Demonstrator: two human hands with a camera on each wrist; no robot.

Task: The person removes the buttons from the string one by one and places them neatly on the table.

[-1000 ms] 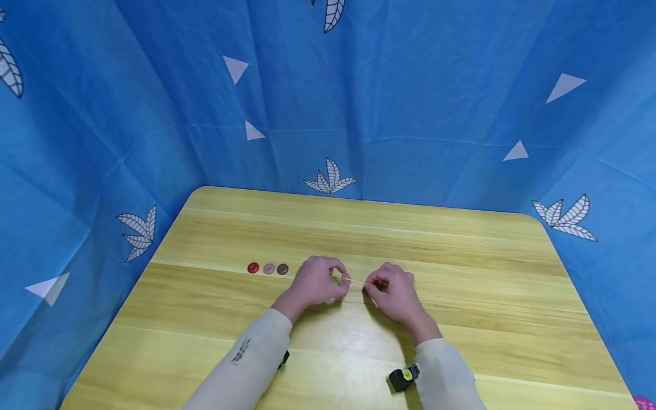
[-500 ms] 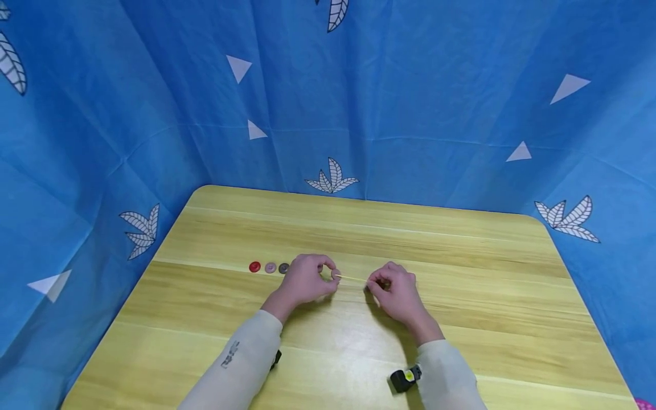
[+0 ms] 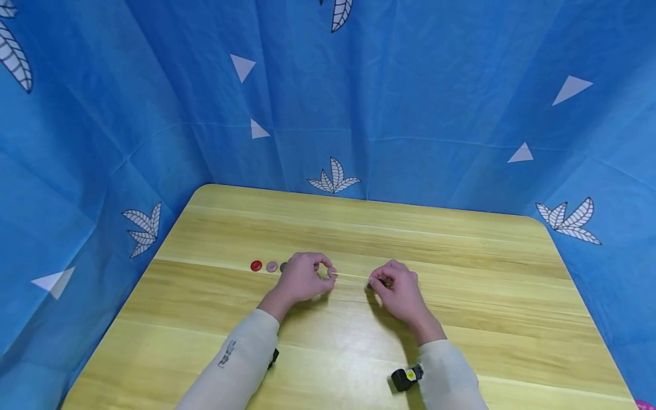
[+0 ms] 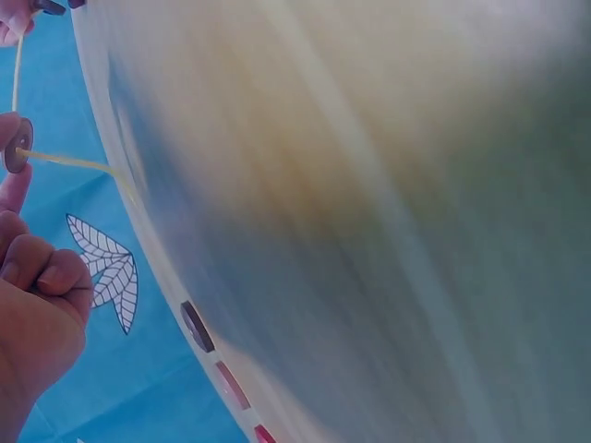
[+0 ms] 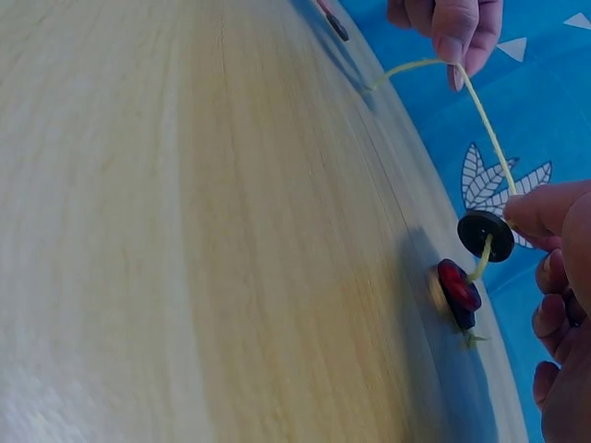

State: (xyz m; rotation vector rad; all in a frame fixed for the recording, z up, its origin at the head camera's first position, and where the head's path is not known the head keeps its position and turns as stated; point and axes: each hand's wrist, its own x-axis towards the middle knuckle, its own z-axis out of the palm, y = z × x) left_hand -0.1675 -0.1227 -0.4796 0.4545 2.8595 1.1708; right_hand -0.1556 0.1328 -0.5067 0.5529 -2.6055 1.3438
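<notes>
My left hand (image 3: 302,277) pinches a brownish button (image 4: 20,145) between thumb and finger. A thin yellow cord (image 3: 351,275) runs through this button and stretches across to my right hand (image 3: 400,289). In the left wrist view, the cord's other stretch droops from the button toward the table. My right hand grips the cord just above a black button (image 5: 485,236) threaded on it. Below that, a red button (image 5: 459,284) and a dark one hang close together near the tabletop, with a bit of cord poking out beneath.
Left of my left hand, a red button (image 3: 256,266), a pale pink button (image 3: 271,266) and a grey button (image 3: 283,267) lie in a row on the wooden table (image 3: 461,273). The hand partly covers the grey one. A blue patterned curtain (image 3: 420,102) hangs behind the table.
My left hand has moved left with the brownish button, away from the right hand. The cord between the hands is now longer. My right hand has stayed nearly in place.
</notes>
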